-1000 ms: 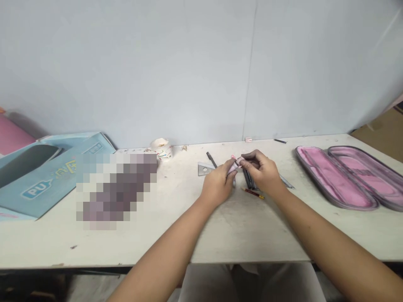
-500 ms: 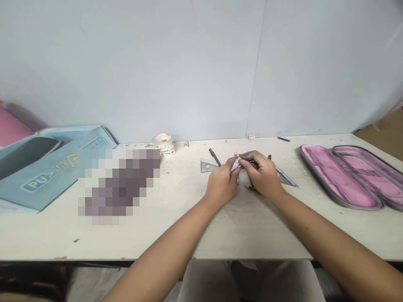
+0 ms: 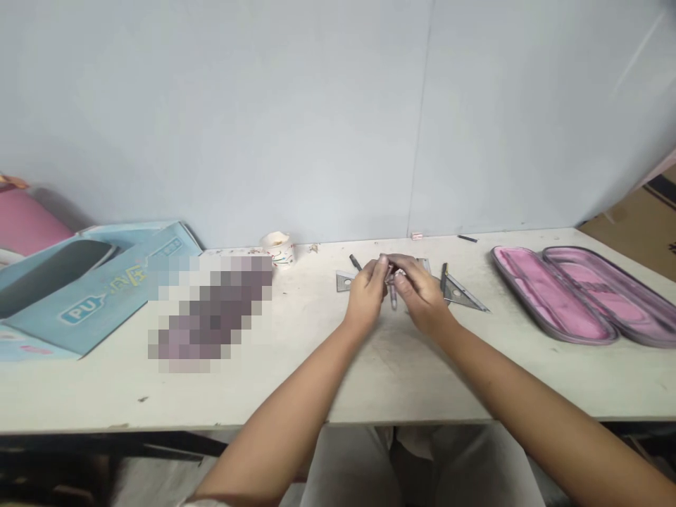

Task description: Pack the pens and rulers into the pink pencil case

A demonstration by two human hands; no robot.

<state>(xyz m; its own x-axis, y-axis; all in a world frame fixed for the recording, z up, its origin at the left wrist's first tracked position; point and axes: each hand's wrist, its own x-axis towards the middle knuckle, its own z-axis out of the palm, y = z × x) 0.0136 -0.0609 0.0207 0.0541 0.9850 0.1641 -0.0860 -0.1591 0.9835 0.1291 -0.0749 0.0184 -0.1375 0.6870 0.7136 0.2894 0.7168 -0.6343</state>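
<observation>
My left hand (image 3: 368,285) and my right hand (image 3: 420,287) meet over the middle of the table, both with fingers closed around slim pen-like things (image 3: 393,298). One greyish end sticks out below the fingers; the rest is mostly covered, so I cannot tell their exact kind. A clear set square (image 3: 345,282) lies just left of my left hand, with a dark pen (image 3: 355,262) beside it. Right of my right hand lies another set square (image 3: 465,296), and a dark pencil-like stick (image 3: 444,271) touches or overlaps it.
An opened pink pencil case (image 3: 560,296) lies on the right. A small pink-and-white block (image 3: 417,236) and a short dark stick (image 3: 467,238) are by the wall. Leftward are a paper cup (image 3: 278,250), a blurred-out purple object (image 3: 216,310) and a blue box (image 3: 100,303).
The pale, pink-tipped piece between my fingers no longer shows; a greyish slim end now points down between my hands. My right hand has shifted slightly left, uncovering more of the right set square.
</observation>
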